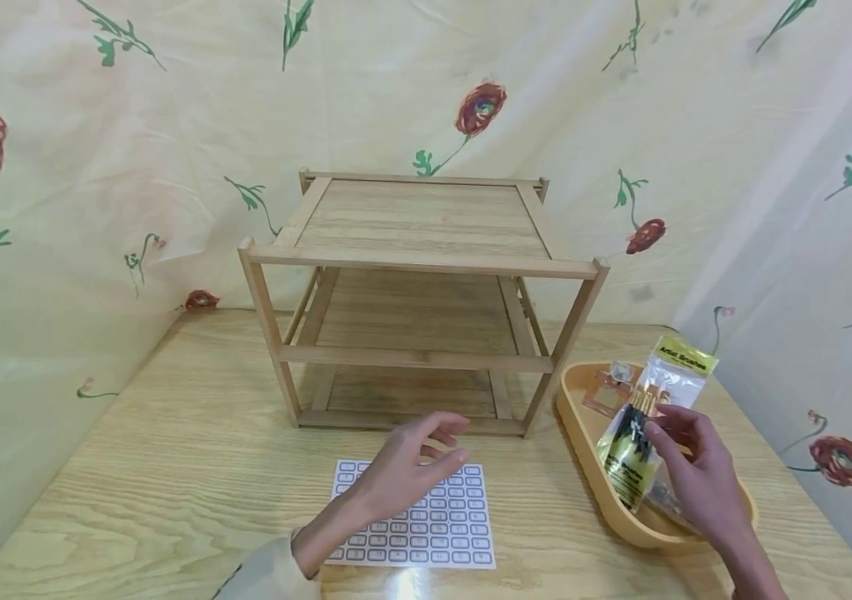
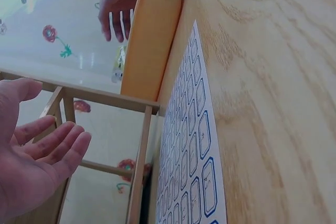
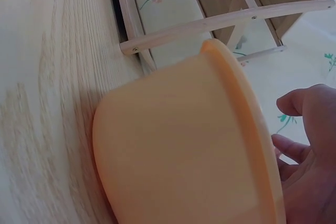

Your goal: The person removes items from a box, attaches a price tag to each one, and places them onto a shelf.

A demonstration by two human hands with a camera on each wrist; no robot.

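My left hand point(image 1: 414, 467) hovers over a white sheet of blue-bordered labels point(image 1: 463, 529), its fingers loosely bent and holding nothing. On the right, a yellow-orange plastic basket point(image 1: 583, 446) holds a clear packet of artist brushes point(image 1: 628, 479) with black bristles and yellow printed ends. Above that packet is my right hand point(image 1: 699, 471), thumb and fingers apart. In the right wrist view the right hand point(image 3: 312, 150) shows nothing between thumb and fingers, beside the basket's rim point(image 3: 244, 103). Whether a fingertip touches the packet is hard to tell.
A wooden rack with several shelves point(image 1: 426, 221) stands at the back middle of the wooden table point(image 1: 171, 467). Inside the basket also lie a transparent, orange-edged item point(image 1: 606, 393) and a small clear bag point(image 1: 664, 498). Flowered cloth point(image 1: 366, 92) hangs behind and at both sides.
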